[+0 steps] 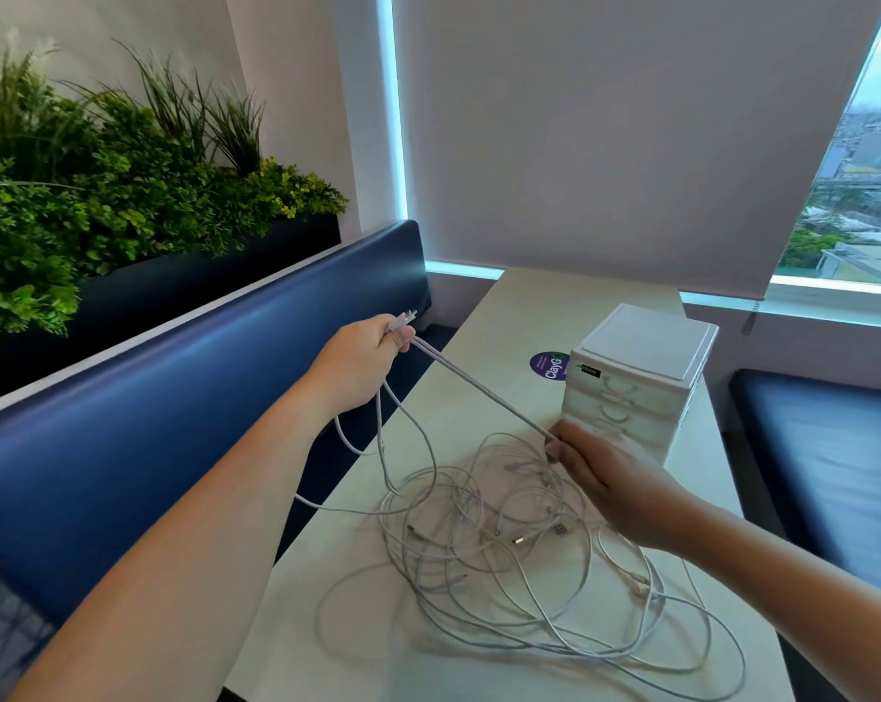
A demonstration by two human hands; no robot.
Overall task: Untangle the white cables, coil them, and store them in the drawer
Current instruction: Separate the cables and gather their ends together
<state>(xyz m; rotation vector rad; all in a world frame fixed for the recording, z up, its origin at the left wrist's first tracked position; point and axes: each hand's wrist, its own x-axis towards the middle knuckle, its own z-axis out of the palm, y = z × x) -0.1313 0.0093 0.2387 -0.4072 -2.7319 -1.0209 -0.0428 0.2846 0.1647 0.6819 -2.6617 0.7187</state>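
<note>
Your left hand (372,357) clamps the plug ends (403,317), your right hand (605,478) pinches those strands (479,390) taut above the white cables (504,559) heaped on the table (504,306), beside the drawer unit (636,382). Light, limp, snag-prone by the look: take each near its plug.

Matt white cables (504,539), glossy white plastic drawer unit (641,377), smooth pale table (529,301), blue leatherette bench (175,397).

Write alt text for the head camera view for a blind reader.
The left hand and right hand pull a doubled white cable taut above a tangled pile of white cables on a table, beside a small drawer unit.
</note>
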